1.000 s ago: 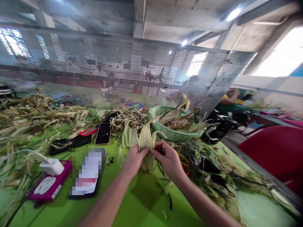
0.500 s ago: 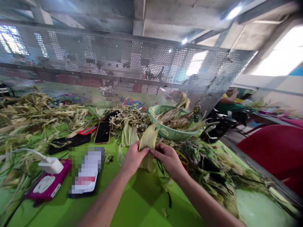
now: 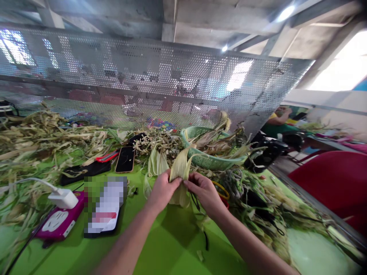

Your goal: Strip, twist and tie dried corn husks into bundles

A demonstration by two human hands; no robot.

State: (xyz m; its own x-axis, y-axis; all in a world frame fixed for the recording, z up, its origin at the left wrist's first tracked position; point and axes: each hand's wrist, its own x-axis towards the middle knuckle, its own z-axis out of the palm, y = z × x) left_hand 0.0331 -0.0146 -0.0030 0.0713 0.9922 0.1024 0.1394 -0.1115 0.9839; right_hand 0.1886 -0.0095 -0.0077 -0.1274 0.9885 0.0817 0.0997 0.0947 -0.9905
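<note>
Between my two hands, a pale yellow-green corn husk (image 3: 180, 168) is held upright over the green table (image 3: 172, 240). My left hand (image 3: 164, 189) pinches its left side between thumb and fingers. On the other side, my right hand (image 3: 202, 189) is closed on the husk, thumb tip close to the left thumb. The lower end of the husk hangs below my fingers. Just behind stands a green plastic basket (image 3: 213, 163) with dry husks in it. Another pale husk (image 3: 157, 162) lies left of the held one.
A phone with a blurred screen (image 3: 106, 210), a dark phone (image 3: 125, 159), a red cutter (image 3: 107, 156) and a purple power bank (image 3: 59, 223) with a white plug (image 3: 63, 198) lie leftward. Husk piles (image 3: 28, 133) spread around. A perforated metal screen (image 3: 137, 84) stands behind; a red chair (image 3: 332, 179) is right.
The view has shifted very slightly. Both hands keep their pinch on the husk in nearly the same place, and the husk's right edge looks a little more folded.
</note>
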